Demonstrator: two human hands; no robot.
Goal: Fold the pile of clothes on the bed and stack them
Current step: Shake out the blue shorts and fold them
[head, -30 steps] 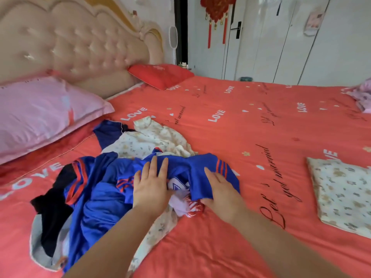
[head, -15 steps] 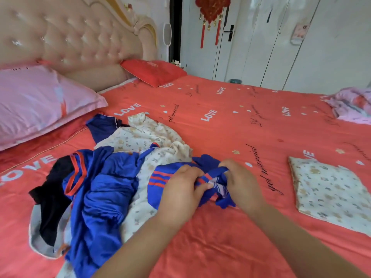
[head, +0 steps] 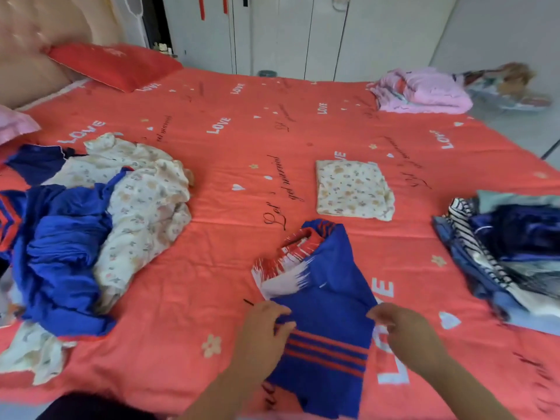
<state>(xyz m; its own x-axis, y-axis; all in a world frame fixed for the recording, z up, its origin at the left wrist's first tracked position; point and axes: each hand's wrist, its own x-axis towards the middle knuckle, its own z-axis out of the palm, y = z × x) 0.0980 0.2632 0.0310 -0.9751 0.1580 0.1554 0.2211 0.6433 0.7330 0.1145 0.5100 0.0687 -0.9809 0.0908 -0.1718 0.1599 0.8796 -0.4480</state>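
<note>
A blue garment (head: 330,313) with red stripes and a red-and-white patch lies stretched on the red bedspread (head: 230,225) in front of me. My left hand (head: 262,331) pinches its left edge and my right hand (head: 406,338) pinches its right edge. The unfolded pile (head: 91,225) of blue and cream floral clothes sits at the left. A folded cream floral piece (head: 353,189) lies flat beyond the garment. A heap of dark blue and striped clothes (head: 509,253) sits at the right.
A red pillow (head: 115,63) and the padded headboard (head: 39,50) are at the far left. A pink bundle (head: 421,90) rests at the bed's far right corner. White wardrobe doors (head: 333,34) stand behind the bed.
Both hands pulled the blue striped garment out of the pile and carried it right, where it now lies spread on the bedspread. My view swung right, revealing the heap at the right.
</note>
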